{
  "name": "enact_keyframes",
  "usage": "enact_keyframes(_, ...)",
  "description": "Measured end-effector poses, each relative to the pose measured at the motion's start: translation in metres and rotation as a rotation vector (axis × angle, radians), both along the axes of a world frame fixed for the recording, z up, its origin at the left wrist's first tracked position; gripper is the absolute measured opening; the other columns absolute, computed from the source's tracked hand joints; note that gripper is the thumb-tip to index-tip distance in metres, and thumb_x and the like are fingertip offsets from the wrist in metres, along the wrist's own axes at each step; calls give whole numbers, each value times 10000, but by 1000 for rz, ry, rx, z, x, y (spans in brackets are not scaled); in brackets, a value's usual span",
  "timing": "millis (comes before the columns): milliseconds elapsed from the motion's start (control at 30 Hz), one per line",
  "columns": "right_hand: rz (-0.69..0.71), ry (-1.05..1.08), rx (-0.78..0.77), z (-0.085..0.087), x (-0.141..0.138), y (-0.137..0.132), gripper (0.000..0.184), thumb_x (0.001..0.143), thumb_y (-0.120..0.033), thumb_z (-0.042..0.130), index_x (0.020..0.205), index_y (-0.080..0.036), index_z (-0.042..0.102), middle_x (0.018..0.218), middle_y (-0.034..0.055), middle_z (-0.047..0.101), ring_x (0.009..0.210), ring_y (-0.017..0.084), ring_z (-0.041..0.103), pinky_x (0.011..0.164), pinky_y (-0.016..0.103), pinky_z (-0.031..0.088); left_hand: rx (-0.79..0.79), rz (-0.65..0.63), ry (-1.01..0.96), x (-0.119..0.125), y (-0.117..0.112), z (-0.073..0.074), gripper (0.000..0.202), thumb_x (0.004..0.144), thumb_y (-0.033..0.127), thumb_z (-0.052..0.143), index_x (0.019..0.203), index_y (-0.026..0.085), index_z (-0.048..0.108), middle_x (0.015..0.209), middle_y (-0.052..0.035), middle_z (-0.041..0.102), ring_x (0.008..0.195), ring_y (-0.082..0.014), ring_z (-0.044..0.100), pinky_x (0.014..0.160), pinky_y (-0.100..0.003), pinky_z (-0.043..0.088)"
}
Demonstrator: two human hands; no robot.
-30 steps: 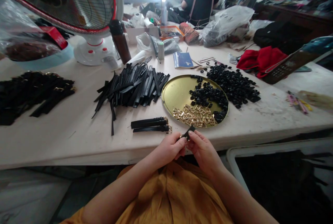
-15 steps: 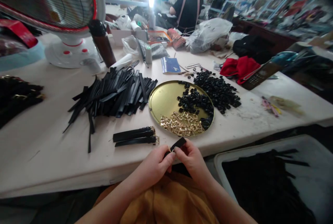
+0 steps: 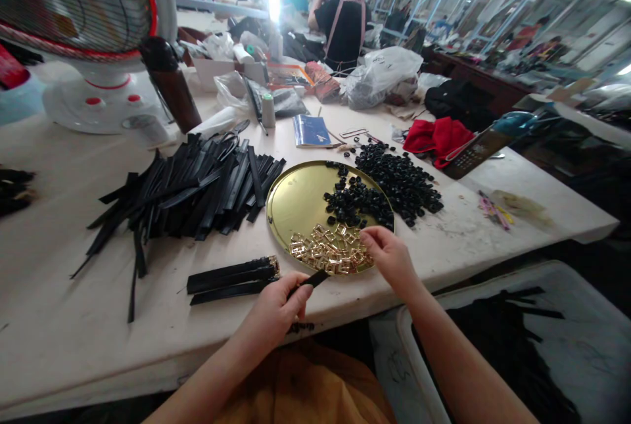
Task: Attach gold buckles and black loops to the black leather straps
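Note:
My left hand (image 3: 283,306) is closed around a black strap (image 3: 315,278), whose flat end sticks out past the thumb toward the tray. My right hand (image 3: 387,254) is over the right front of the round gold tray (image 3: 283,197), thumb and fingers pinched together. What it pinches, if anything, is hidden. Gold buckles (image 3: 325,250) lie heaped at the tray's front, just left of those fingertips. Behind them are small black loops (image 3: 357,204). A few straps fitted with buckles (image 3: 229,282) lie left of my left hand.
Loose black straps (image 3: 197,187) with scissors on top are piled left of the tray. More black loops (image 3: 401,184) spread behind it. A fan (image 3: 98,95), brown bottle (image 3: 172,89), blue booklet (image 3: 311,131) and red cloth (image 3: 436,139) stand around. A white bin (image 3: 586,292) sits lower right.
My right hand has left the strap and moved up and right to the tray. My left hand keeps the strap, now away from the right. The view has shifted slightly.

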State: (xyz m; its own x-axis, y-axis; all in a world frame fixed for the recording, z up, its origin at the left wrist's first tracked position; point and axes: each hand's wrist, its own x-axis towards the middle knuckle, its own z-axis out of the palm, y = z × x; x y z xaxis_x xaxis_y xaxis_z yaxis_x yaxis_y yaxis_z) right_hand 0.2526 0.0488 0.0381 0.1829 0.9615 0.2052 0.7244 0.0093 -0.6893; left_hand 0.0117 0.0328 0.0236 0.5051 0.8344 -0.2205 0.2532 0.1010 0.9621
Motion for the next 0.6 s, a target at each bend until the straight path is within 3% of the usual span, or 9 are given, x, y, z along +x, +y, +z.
enact_keyframes(67, -111, -225, 18, -5, 25, 27, 173, 787, -266, 495, 882, -158, 592, 829, 67, 590, 766, 189, 535, 705, 316, 411, 3, 45, 12, 0, 2, 3, 266, 832, 392, 415, 777, 162, 536, 530, 42, 471, 515, -94, 415, 511, -203, 322)
enact_keyframes(167, -74, -437, -128, -12, 40, 56, 182, 726, -176, 536, 888, -166, 618, 875, 86, 598, 824, 202, 550, 759, 319, 401, -19, 45, -7, 1, 1, 6, 258, 827, 394, 422, 788, 161, 526, 517, 50, 459, 499, -92, 396, 512, -206, 317)
enact_keyframes(333, -89, -456, -122, -10, 33, 62, 180, 730, -119, 505, 850, -156, 633, 895, 109, 617, 886, 216, 559, 820, 337, 393, -39, 52, -27, -4, -4, 9, 260, 819, 397, 427, 773, 157, 516, 499, 57, 442, 473, -86, 376, 488, -201, 298)
enact_keyframes(400, -74, -306, -82, -2, 24, 50, 204, 751, -162, 514, 927, -148, 616, 939, 105, 623, 888, 206, 567, 820, 342, 409, -25, 69, -33, -5, -6, 12, 266, 816, 403, 434, 747, 158, 509, 493, 59, 435, 465, -81, 369, 481, -198, 294)
enact_keyframes(600, 87, 740, -205, 20, -44, -11, 291, 673, -368, 663, 902, -193, 624, 825, 18, 660, 724, 146, 610, 737, 327, 471, 81, 151, -127, 4, -8, 29, 270, 814, 405, 446, 754, 156, 530, 505, 55, 452, 473, -77, 392, 489, -193, 310)
